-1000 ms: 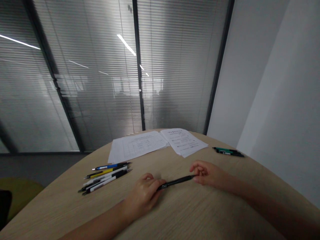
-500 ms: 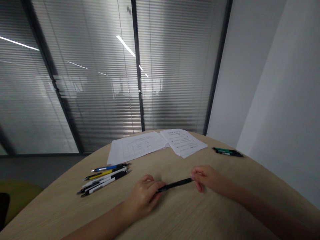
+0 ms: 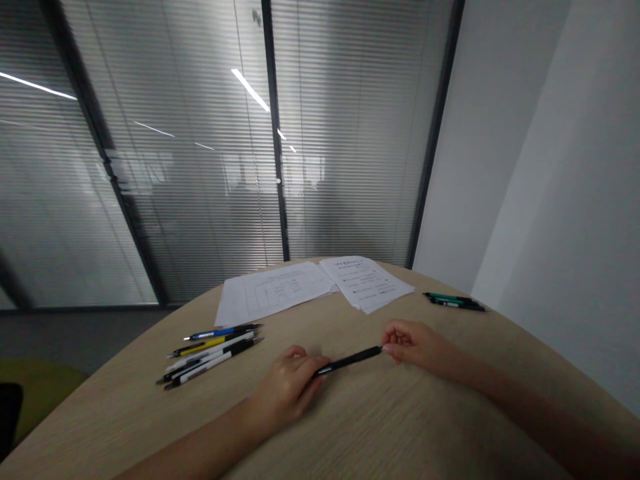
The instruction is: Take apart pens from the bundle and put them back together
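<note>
A black pen (image 3: 351, 359) stretches between my two hands, just above the table or on it; I cannot tell which. My left hand (image 3: 287, 385) is closed around one end of it, the fingers hiding that end. At the other end, the fingertips of my right hand (image 3: 406, 341) pinch the pen's tip, with the other fingers curled in. To the left of my left hand lies a group of several pens, among them a blue pen (image 3: 223, 332), a yellow pen (image 3: 206, 345) and a black-and-white pen (image 3: 215, 364).
Printed sheets lie at the far side of the round wooden table (image 3: 360, 427): a sheet with a grid (image 3: 275, 291) and a text sheet (image 3: 367, 283). Several green and black pens (image 3: 454, 301) rest near the right edge. Glass panels with blinds (image 3: 200, 167) stand behind.
My right hand has moved slightly up, its fingers now curled more tightly at the pen's end. The pen has shifted a little upward; my left hand keeps its grip.
</note>
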{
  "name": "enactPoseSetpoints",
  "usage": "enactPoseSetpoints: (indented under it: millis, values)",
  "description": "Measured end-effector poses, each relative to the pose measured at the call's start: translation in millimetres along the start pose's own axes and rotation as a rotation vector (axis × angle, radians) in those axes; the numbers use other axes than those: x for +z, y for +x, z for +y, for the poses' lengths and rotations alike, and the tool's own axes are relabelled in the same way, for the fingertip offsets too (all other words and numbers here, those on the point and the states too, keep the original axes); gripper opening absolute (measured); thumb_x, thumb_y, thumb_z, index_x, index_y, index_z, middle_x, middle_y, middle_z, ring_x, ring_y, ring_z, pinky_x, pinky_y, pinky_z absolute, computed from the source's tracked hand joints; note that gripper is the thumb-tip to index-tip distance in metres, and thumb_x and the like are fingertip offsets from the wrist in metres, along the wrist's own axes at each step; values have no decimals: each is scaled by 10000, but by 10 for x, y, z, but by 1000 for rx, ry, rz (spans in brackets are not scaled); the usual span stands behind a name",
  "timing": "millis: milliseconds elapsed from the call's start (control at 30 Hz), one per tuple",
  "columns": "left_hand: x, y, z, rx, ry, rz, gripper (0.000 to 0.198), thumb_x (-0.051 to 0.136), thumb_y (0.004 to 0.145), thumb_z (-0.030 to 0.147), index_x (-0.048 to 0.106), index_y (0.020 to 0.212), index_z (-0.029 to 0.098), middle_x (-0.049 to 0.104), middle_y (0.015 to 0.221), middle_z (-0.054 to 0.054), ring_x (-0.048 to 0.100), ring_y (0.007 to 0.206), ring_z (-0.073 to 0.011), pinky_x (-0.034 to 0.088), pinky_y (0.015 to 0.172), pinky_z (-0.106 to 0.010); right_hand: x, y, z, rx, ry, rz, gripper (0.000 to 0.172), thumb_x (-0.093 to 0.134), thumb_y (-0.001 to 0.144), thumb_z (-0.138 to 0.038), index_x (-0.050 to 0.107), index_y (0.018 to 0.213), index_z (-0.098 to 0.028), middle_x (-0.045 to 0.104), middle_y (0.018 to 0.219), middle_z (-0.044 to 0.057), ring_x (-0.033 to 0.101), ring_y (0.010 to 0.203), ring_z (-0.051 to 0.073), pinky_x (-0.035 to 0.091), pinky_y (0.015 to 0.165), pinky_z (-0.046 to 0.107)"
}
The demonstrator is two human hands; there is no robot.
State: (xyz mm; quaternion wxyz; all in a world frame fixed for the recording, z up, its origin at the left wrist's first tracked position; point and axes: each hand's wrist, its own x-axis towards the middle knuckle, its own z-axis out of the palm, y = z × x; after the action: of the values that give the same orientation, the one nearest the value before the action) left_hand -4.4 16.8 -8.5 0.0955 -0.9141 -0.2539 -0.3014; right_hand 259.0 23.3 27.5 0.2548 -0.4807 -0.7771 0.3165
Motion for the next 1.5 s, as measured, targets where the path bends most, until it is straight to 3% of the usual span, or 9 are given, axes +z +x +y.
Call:
enactPoseSetpoints:
  millis: [233,300,400,567,800,967,1100,1367,1500]
  values:
    - [-38,21,34,31,-11,8,195,373,838,148,479,1001,171,660,733,-39,596,617,-150,465,658,-295,39,-23,8,-62,-140,-30,391,329,859,-321,459,523,-170,523,546,3,497,561,120,365,547,236]
    - [-40,21,35,34,2,16,196,366,840,153,476,1001,165,660,727,-44,597,618,-158,470,647,-302,35,-33,-18,-59,-109,-33,350,316,864,-324,500,608,-171,523,569,2,504,573,124,375,555,241]
    - [-29,11,28,39,15,23,200,363,837,157,476,1002,158,658,718,-46,596,615,-164,476,654,-314,25,-45,-74,-36,-31,-21,120,456,795,-276,516,836,-181,520,627,-18,498,585,118,380,547,226]
    - [-4,-8,21,33,39,23,200,374,827,147,483,996,154,661,731,-49,596,638,-171,477,669,-320,28,-56,-117,-22,-94,1,54,502,749,-230,487,727,-184,512,626,-21,482,585,115,360,534,217]
    - [-23,7,38,50,-18,2,212,378,833,133,484,1013,168,658,733,-40,599,619,-149,469,686,-311,59,-48,-43,-56,-182,-28,364,330,857,-306,471,548,-176,536,562,7,508,585,136,367,584,252]
    - [-28,12,43,39,24,44,214,364,839,150,492,1010,169,657,712,-44,598,626,-160,476,661,-307,21,-45,-75,-30,-83,-2,129,492,769,-284,537,835,-183,544,659,-11,507,610,127,378,558,227]
    - [-31,11,43,41,38,42,212,368,831,139,488,1003,166,661,711,-44,595,613,-162,478,651,-309,9,-50,-99,-33,-120,3,58,529,732,-236,518,755,-184,541,662,-13,493,616,122,365,546,216]
    - [-16,-6,30,71,23,42,205,368,837,146,496,997,153,667,738,-54,590,619,-163,478,643,-315,73,-47,-22,-72,-245,-42,348,354,857,-291,456,544,-178,529,532,-8,496,548,114,348,548,230]
    - [1,-13,13,29,19,37,212,365,835,150,497,1001,159,666,738,-56,595,628,-163,478,659,-316,51,-50,-60,-80,-304,20,304,366,851,-295,513,612,-177,558,603,9,497,584,128,346,568,246]
